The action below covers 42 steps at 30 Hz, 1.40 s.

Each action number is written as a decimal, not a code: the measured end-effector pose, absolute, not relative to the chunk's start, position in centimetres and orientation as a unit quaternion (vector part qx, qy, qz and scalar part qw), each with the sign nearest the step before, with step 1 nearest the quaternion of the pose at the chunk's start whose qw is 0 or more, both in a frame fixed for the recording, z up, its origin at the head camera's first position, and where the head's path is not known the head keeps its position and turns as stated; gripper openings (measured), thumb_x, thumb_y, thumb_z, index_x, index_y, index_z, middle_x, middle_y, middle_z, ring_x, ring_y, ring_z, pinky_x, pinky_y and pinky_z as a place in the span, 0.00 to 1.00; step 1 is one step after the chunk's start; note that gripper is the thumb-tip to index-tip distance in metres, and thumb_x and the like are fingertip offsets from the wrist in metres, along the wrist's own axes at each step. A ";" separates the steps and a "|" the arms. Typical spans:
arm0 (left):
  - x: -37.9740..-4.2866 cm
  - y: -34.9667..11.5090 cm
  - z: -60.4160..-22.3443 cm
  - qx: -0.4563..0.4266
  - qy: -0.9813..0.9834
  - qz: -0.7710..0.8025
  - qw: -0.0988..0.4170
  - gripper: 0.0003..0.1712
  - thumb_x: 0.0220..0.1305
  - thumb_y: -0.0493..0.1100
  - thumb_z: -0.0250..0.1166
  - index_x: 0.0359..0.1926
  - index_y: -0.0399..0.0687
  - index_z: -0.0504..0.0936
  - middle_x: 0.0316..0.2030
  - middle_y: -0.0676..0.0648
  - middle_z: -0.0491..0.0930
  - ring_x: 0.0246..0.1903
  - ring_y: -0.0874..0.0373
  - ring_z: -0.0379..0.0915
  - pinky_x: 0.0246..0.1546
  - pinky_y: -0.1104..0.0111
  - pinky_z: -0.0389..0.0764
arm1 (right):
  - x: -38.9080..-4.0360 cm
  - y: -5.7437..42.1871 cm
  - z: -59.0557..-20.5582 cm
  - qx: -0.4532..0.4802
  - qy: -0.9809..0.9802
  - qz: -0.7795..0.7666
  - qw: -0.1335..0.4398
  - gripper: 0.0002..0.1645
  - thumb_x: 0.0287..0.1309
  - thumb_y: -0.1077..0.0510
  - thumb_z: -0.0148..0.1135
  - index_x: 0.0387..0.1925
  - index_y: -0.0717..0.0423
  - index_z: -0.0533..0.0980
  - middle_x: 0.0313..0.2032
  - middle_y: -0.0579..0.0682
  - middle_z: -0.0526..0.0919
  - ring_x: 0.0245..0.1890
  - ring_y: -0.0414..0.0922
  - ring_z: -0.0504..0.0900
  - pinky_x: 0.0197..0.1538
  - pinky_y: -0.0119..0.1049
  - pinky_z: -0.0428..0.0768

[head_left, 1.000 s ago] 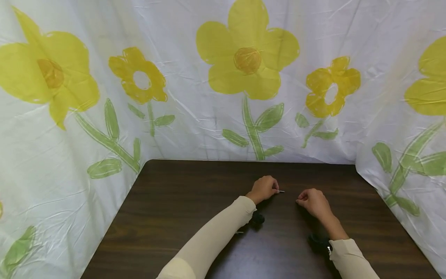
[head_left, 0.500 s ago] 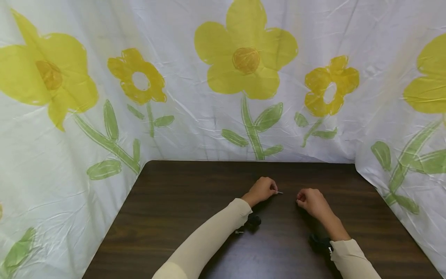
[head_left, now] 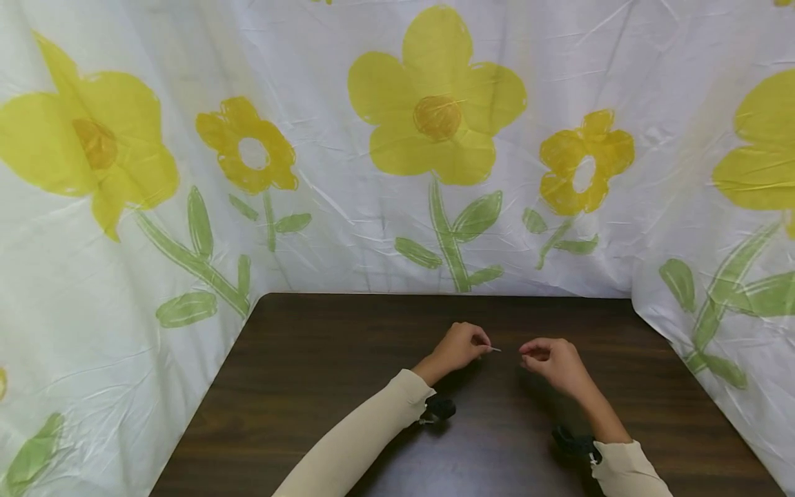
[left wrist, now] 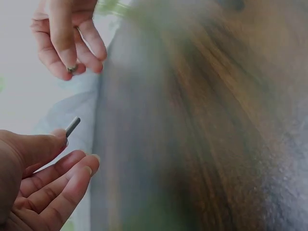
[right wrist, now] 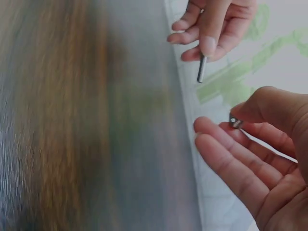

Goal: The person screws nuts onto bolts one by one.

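Observation:
My left hand (head_left: 456, 347) pinches a slim grey metal bolt (left wrist: 73, 126) between thumb and forefinger. Its plain end sticks out past the fingertips, while the other end is covered by them. In the right wrist view the bolt (right wrist: 201, 70) points toward my right hand (right wrist: 260, 154). There, thumb and forefinger pinch a small metal nut (right wrist: 235, 122), with a hole showing in its face. The other fingers of both hands are spread loosely. A short gap separates bolt and nut, and both hands are raised over the far part of the table.
The dark wood table (head_left: 298, 386) reaches back to a white curtain (head_left: 348, 228) printed with yellow flowers. A small silvery piece (head_left: 427, 421) lies on the table beside the left wrist camera (head_left: 441, 408). Another black camera (head_left: 571, 440) sits at the right wrist.
My left hand has drawn back toward the left and nearer to me, with the bolt still pinched. My right hand has shifted slightly left, its fingers a little more spread.

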State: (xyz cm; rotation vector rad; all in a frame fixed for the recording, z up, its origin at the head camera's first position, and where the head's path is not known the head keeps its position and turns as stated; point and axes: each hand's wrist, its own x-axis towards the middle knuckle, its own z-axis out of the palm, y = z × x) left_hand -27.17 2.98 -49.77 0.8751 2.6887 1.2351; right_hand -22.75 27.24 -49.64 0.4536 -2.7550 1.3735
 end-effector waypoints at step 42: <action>-20.2 -5.1 -43.8 0.250 0.689 0.679 -0.046 0.07 0.63 0.33 0.71 0.41 0.34 0.88 0.34 0.38 0.88 0.33 0.52 0.88 0.37 0.62 0.88 | -19.6 16.9 -41.5 0.310 -0.828 0.445 0.141 0.15 0.52 0.67 0.77 0.41 0.53 0.85 0.36 0.44 0.87 0.31 0.36 0.86 0.33 0.32 0.85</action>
